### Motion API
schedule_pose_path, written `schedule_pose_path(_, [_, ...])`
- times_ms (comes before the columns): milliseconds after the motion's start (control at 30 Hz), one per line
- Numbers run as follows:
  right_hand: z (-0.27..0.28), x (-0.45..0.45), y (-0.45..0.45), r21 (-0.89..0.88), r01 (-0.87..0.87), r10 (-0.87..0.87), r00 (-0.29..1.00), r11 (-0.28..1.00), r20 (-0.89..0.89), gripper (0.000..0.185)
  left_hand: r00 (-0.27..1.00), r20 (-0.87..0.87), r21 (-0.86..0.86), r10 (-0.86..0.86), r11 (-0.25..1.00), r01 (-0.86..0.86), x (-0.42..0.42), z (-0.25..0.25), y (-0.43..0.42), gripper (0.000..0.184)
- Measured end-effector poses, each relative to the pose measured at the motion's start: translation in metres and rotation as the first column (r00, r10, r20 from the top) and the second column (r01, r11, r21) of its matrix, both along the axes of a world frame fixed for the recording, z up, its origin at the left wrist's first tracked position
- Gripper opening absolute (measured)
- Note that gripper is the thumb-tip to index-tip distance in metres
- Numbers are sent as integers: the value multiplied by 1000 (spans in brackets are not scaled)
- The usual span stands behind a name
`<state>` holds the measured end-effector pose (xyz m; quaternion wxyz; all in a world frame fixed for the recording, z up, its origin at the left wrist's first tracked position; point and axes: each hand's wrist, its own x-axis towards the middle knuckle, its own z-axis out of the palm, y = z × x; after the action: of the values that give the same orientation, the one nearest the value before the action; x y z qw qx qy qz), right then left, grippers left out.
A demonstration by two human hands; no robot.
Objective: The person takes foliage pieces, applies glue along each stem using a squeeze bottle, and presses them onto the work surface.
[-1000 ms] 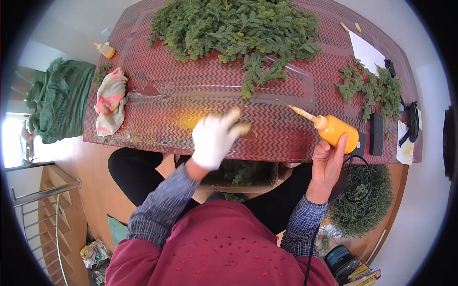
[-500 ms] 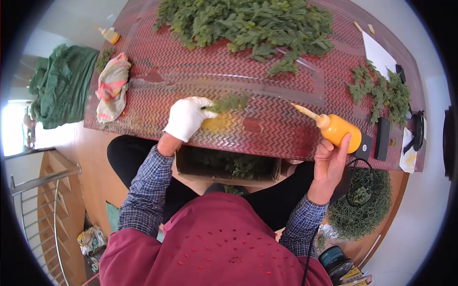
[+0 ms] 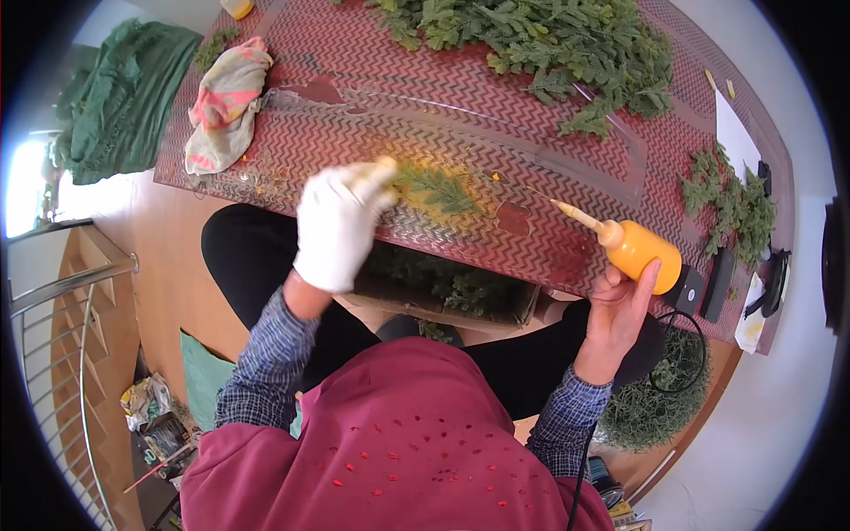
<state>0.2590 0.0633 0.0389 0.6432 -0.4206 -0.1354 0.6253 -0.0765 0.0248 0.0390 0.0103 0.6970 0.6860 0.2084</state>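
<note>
My left hand [image 3: 338, 226], in a white glove, is over the front edge of the table. Motion smears its fingers, whose tips look yellowish, so I cannot tell whether they pinch anything. Just right of these fingertips, a small green artificial sprig [image 3: 447, 193] lies on a patch of yellow stain. My bare right hand [image 3: 617, 299] grips a squeeze bottle [image 3: 644, 257] of orange-yellow liquid near its base. Its long, thin nozzle tilts up and left, toward the sprig but apart from it.
The red patterned table [image 3: 354, 124] bears a large heap of green sprigs [image 3: 549, 53] at the back and a smaller bunch [image 3: 730, 199] at right. A stained cloth [image 3: 226, 106] lies at left. Under the table's edge, a cardboard box [image 3: 425, 305] holds more greenery.
My left hand no longer covers the sprig's stem and has moved up and left of it. The sprig now lies flat on the table. The bottle stays in my right hand; the whole view has shifted.
</note>
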Motion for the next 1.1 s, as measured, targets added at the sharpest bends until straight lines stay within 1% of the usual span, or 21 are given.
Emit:
schedule_pose_path(33, [-2, -7, -5, -5, -3, 3, 1000, 1000, 4, 37, 997, 2, 54, -77, 996, 77, 14, 2, -5, 46])
schedule_pose_path(67, [-5, -15, -12, 22, -23, 22, 1000, 1000, 10, 39, 994, 24, -35, -103, 994, 104, 27, -4, -12, 55])
schedule_pose_path(100, [-7, -25, -17, 47, -42, 41, 999, 998, 17, 41, 994, 27, -70, -106, 992, 108, 39, -10, -16, 62])
schedule_pose_path(133, [-6, -42, -24, 42, -10, 9, 1000, 999, 23, 40, 993, 31, -105, -110, 988, 112, 47, -17, -18, 69])
schedule_pose_path(167, [-7, -57, -31, 33, -10, 7, 995, 999, 101, 40, 993, 37, -110, -110, 987, 114, 48, -25, -18, 69])
schedule_pose_path(200, [-10, -69, -38, 23, -9, 4, 984, 1000, 178, 41, 994, 39, -160, -99, 982, 104, 48, -33, -15, 72])
schedule_pose_path(233, [-16, -77, -42, 19, -1, -2, 987, 1000, 163, 41, 995, 41, -211, -92, 973, 98, 48, -39, -13, 75])
schedule_pose_path(267, [-16, -88, -45, -9, 13, -11, 985, 1000, 169, 37, 994, 48, -218, -97, 970, 105, 48, -41, -12, 75])
schedule_pose_path(333, [-27, -99, -48, -22, 3, 1, 986, 1000, 166, 34, 993, 10, -224, -116, 968, 115, 46, -44, -11, 74])
schedule_pose_path(367, [-30, -103, -48, -29, 8, -3, 985, 1000, 170, 34, 993, 14, -231, -120, 965, 120, 46, -45, -10, 74])
schedule_pose_path(433, [-35, -110, -47, -48, -36, 45, 980, 998, 192, 38, 992, 3, -241, -127, 963, 124, 43, -46, -10, 74])
schedule_pose_path(567, [-38, -119, -41, -43, -32, 40, 980, 999, 195, 38, 993, 15, -245, -115, 963, 115, 43, -47, -8, 73])
schedule_pose_path(667, [-41, -121, -37, -50, -16, 28, 970, 999, 241, 38, 994, 28, -219, -107, 970, 110, 42, -46, -8, 73])
schedule_pose_path(767, [-45, -121, -35, -55, -9, 22, 971, 998, 238, 38, 991, 38, -247, -126, 960, 131, 41, -44, -8, 73])
schedule_pose_path(867, [-48, -120, -35, -67, 4, 14, 965, 998, 261, 37, 987, 0, -239, -164, 958, 159, 40, -44, -7, 75])
schedule_pose_path(933, [-47, -119, -36, -48, -4, 18, 961, 999, 277, 36, 981, 34, -277, -190, 941, 192, 38, -44, -4, 77])
schedule_pose_path(1100, [-47, -114, -38, -34, 3, 7, 959, 999, 282, 35, 973, 25, -307, -230, 924, 227, 36, -43, -3, 80])
